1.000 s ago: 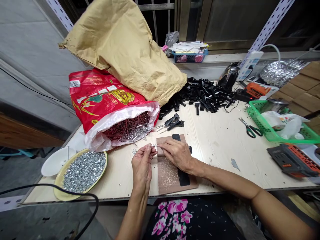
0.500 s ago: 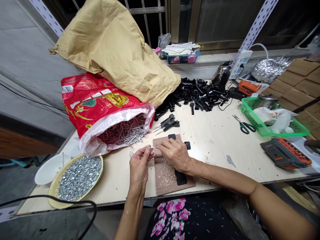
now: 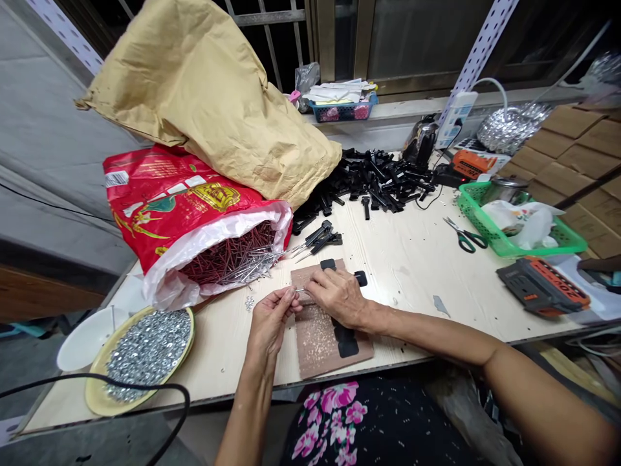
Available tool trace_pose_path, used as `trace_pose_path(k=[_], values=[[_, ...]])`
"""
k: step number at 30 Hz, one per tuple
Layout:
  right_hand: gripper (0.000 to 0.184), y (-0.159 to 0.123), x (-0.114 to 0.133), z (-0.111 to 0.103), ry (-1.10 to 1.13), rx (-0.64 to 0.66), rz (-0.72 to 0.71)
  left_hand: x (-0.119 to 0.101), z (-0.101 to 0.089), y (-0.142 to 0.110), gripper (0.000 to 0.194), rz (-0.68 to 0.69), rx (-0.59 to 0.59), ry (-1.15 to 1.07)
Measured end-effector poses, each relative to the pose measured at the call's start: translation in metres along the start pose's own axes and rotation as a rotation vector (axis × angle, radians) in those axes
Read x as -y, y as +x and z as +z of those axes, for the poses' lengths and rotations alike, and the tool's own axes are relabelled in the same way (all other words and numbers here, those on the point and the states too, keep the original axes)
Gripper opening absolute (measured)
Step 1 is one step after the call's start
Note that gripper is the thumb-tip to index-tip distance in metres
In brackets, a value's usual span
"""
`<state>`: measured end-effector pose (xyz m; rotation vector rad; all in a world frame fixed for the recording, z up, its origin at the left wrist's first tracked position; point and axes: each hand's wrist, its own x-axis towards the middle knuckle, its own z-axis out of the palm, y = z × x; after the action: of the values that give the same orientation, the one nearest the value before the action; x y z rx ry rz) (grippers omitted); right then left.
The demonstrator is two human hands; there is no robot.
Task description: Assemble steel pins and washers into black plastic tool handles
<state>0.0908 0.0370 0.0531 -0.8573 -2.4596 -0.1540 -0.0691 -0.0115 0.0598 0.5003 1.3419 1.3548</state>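
My left hand (image 3: pixel 270 321) and my right hand (image 3: pixel 336 295) meet over a brown board (image 3: pixel 324 336) taped with black strips at the table's front edge. Both are pinched on a thin metal pin (image 3: pixel 299 290) held level between them. Just beyond, a red bag (image 3: pixel 182 213) lies on its side and spills long metal pins (image 3: pixel 247 260) toward the board. A yellow dish (image 3: pixel 94 400) full of small silver pieces (image 3: pixel 145 346) sits left of my left hand.
A big tan paper sack (image 3: pixel 208 103) leans on the red bag. Black plastic parts (image 3: pixel 373 181) are heaped mid-table, several finished ones (image 3: pixel 323 236) by the board. Scissors (image 3: pixel 464 236), a green basket (image 3: pixel 485 233) and an orange-black tool (image 3: pixel 543 288) lie right. A black cable (image 3: pixel 121 387) crosses the front left.
The view has swung right and down, so everything sits further left in frame. Both hands stay pinched together over the board with little motion.
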Motion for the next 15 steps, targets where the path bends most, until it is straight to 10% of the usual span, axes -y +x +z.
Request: trace_pose_path(k=[15], values=[[0.02,-0.0017,-0.0046,-0.0042,0.052,0.017,-0.047,0.0041,0.0011,-0.0016,0.032,0.199,-0.004,0.177]])
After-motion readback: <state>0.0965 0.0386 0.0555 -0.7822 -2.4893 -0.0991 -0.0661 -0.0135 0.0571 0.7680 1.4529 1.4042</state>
